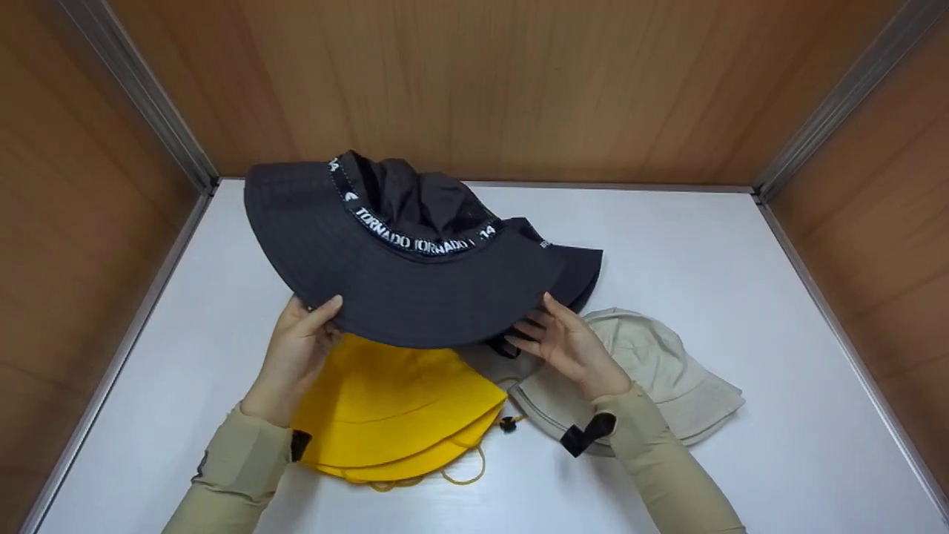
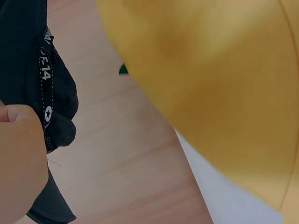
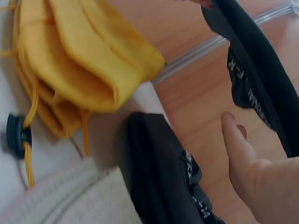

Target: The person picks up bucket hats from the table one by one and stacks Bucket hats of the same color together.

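Observation:
A dark bucket hat (image 1: 445,297) is held up and tilted, its inner band with white "TORNADO" lettering showing. My left hand (image 1: 296,348) pinches its brim at the lower left, thumb on top; the left wrist view shows this hand (image 2: 23,163) at the lettered band's side. At the brim's lower right is my right hand (image 1: 574,352), fingers spread. In the right wrist view a gap separates this hand (image 3: 257,168) from the raised brim (image 3: 261,60). Another dark hat (image 1: 586,259) lies behind, partly hidden.
Stacked yellow bucket hats (image 1: 400,408) with cords and a black cord lock (image 1: 507,423) lie in front on the white table (image 1: 801,334). Beige hats (image 1: 645,363) lie to the right, partly under my right arm. Wooden panels (image 1: 474,89) enclose the back and sides.

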`<action>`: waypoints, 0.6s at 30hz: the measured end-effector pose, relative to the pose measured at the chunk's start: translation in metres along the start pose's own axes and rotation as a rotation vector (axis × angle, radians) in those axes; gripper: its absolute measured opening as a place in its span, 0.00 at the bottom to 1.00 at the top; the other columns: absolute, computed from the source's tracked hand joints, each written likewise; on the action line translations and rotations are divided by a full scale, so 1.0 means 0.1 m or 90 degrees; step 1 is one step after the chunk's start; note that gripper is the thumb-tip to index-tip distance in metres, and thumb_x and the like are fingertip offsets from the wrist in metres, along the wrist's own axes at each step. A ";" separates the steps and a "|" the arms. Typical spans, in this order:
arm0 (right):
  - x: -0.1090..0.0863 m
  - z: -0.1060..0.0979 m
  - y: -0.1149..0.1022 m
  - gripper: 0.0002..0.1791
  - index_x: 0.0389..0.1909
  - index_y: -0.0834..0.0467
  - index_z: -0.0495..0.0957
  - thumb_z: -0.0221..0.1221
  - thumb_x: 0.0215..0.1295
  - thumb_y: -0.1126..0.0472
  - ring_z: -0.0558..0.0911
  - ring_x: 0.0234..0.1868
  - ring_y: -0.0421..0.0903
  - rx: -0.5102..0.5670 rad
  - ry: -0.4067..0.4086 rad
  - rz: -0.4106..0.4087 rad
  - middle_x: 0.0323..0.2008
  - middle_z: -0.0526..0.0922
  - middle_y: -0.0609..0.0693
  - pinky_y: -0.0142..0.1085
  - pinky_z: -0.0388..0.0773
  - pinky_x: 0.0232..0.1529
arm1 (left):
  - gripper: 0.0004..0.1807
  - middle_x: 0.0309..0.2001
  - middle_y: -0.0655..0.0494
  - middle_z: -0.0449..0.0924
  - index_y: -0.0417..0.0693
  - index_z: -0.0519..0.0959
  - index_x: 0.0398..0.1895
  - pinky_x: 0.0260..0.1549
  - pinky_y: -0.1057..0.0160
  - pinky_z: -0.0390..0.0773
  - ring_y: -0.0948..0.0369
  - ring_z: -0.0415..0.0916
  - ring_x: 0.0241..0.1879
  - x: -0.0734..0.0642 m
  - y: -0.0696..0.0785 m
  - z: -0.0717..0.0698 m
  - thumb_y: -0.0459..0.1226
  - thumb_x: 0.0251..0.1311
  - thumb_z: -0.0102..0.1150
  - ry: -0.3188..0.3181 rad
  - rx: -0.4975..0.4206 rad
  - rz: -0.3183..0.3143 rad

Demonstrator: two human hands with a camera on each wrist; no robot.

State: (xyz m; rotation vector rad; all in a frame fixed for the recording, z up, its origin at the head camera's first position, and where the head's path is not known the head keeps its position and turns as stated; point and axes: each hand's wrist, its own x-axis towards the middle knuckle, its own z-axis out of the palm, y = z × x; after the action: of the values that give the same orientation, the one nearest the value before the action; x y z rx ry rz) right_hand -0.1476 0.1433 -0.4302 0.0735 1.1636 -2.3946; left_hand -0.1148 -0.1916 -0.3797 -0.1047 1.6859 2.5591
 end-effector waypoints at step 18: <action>-0.07 0.11 -0.09 0.21 0.61 0.56 0.57 0.39 0.71 0.73 0.84 0.43 0.45 0.104 0.087 -0.169 0.45 0.79 0.50 0.40 0.82 0.39 | 0.21 0.39 0.65 0.83 0.42 0.57 0.66 0.48 0.66 0.75 0.68 0.79 0.40 -0.02 -0.27 -0.04 0.36 0.72 0.40 -0.101 0.082 -0.097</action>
State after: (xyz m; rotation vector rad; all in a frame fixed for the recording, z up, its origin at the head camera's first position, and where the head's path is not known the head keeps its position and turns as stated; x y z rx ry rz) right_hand -0.1436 0.1426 -0.4149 0.1469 1.0923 -2.7552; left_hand -0.1098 -0.1852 -0.4054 -0.0208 1.7072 2.2796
